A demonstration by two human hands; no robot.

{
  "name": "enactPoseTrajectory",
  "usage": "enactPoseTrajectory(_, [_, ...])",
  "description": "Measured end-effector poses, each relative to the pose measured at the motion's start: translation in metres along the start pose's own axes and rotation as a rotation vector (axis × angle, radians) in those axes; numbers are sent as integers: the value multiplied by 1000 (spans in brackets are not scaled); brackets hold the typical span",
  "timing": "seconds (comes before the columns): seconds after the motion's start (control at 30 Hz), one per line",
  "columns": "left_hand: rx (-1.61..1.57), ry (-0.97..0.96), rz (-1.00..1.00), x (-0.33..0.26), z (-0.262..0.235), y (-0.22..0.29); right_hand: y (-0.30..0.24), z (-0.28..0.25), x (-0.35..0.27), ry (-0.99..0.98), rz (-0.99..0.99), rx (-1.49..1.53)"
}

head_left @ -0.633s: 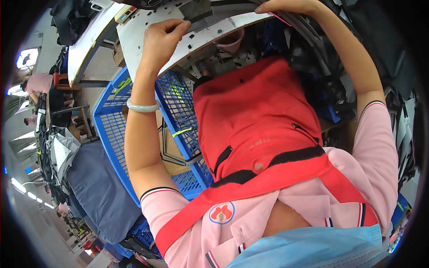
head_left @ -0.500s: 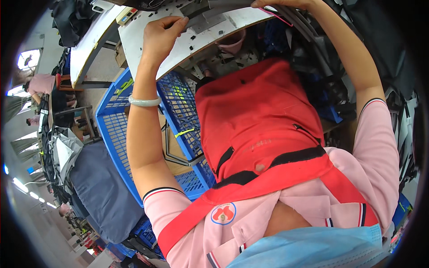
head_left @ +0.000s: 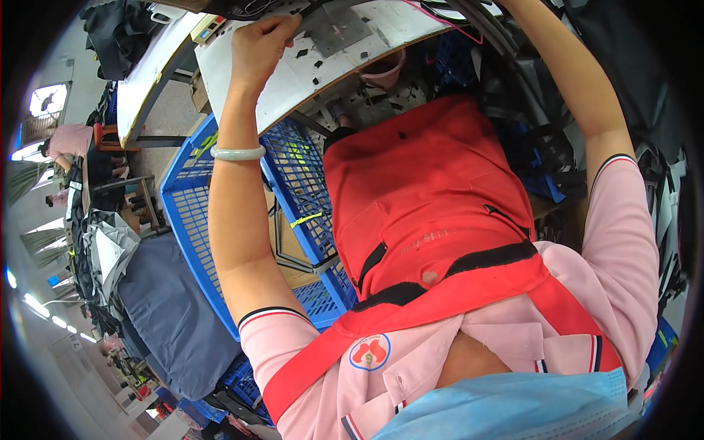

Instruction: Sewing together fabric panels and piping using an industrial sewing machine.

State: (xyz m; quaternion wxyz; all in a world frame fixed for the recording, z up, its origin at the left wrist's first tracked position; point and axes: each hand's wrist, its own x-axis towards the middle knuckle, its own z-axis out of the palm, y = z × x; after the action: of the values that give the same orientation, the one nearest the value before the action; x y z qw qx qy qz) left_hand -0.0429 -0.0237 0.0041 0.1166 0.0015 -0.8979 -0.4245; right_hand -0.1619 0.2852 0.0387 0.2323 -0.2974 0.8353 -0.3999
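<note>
My left hand (head_left: 258, 45) is raised over the white worktable (head_left: 290, 84), thumb and fingers pinched together at the end of a dark strip (head_left: 330, 6). That strip runs off to the right along the top edge of the picture, and its far part is cut off. A flat grey metal plate (head_left: 339, 38) lies on the tabletop just right of my fingers, with small black scraps (head_left: 317, 64) around it. Only my right forearm (head_left: 561, 70) shows, reaching up past the top edge; the hand itself is outside the picture.
Left of my lap, a blue plastic crate (head_left: 192, 213) stands below the table. A pink bucket (head_left: 385, 73) is under the tabletop. Dark cloth (head_left: 172, 315) is piled farther left. A pink cord (head_left: 447, 23) crosses the table's right side, near dark material hanging there.
Both hands have moved up and away from me, the left still pinching the strip. My right hand has left the picture, and more of the metal plate is uncovered.
</note>
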Motion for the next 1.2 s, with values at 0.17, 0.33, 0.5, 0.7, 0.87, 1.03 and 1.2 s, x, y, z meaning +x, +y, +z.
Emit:
enactPoseTrajectory(0.17, [-11, 0, 67, 9, -3, -5, -2, 0, 6, 44, -76, 7])
enactPoseTrajectory(0.33, [-121, 15, 2, 13, 0, -13, -6, -1, 7, 96, -40, -84])
enactPoseTrajectory(0.5, [-326, 127, -120, 0, -3, -5, 9, 8, -18, 138, -219, 109])
enactPoseTrajectory(0.7, [117, -314, 67, -20, 29, 11, -24, 128, -46, 63, -816, -722])
enactPoseTrajectory(0.87, [-151, -232, 89, -29, 46, 68, -41, 175, -32, 111, -763, -988])
enactPoseTrajectory(1.03, [-316, -430, -278, -57, 27, -9, -41, 108, -40, -108, -603, -752])
enactPoseTrajectory(1.2, [-478, -597, -514, -87, 12, -14, -31, 29, -51, -273, -60, -415])
